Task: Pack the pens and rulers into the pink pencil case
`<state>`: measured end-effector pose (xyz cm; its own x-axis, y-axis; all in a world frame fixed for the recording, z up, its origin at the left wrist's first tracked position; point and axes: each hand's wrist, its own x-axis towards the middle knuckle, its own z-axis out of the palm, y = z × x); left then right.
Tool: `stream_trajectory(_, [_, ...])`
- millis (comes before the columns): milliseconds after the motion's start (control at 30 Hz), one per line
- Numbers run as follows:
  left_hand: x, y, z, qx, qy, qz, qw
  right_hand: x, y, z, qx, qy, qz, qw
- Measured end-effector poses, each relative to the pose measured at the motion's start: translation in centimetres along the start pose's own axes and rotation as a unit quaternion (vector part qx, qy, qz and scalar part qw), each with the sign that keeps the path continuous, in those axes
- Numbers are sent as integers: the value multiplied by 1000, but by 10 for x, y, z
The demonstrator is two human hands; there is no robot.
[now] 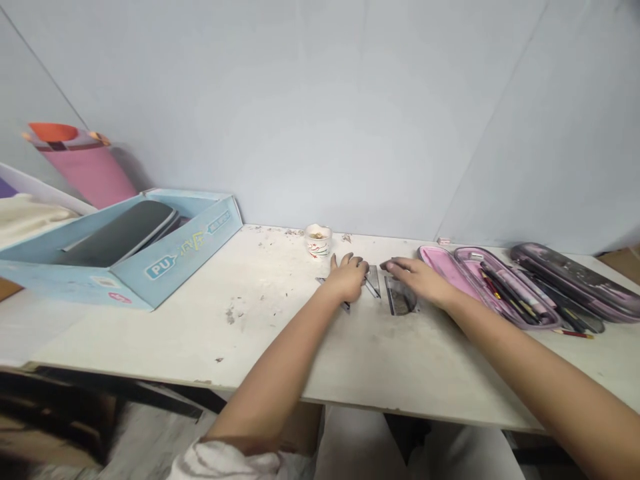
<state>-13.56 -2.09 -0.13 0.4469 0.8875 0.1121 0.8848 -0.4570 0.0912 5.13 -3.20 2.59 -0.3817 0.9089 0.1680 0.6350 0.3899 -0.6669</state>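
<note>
The left hand (347, 279) and right hand (415, 279) were held low over a set square (320, 281), a second set square (373, 281) and a protractor (400, 299) on a desk (260, 313).
Just in front of a paper cup (317, 240), the set square was partly covered by the left hand, its fingers curled down; whether it was grasped could not be told. Right of the cup, the right hand was kept open above the second set square and protractor, nothing being grasped. The tools seemed laid side by side for easy reach. A pink pencil case (505, 287) lay open further right of the cup, its pens exposed; a blue box (200, 243) stood left of it.
</note>
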Motion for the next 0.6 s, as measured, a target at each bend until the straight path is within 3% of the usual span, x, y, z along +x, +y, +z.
stream_trajectory(100, [3, -2, -2, -20, -35, -7, 999, 21, -12, 14, 154, 23, 86, 984])
stream_trajectory(200, [0, -4, 1, -28, -13, -7, 999, 32, -17, 27, 189, 18, 133, 973])
stream_trajectory(400, [-12, -3, 6, -17, 86, -11, 996, 29, -8, 42, 66, 37, 77, 994])
stream_trajectory(600, [-17, 24, -8, -50, 185, 6, 981, 8, 6, 17, 144, 141, 13, 979])
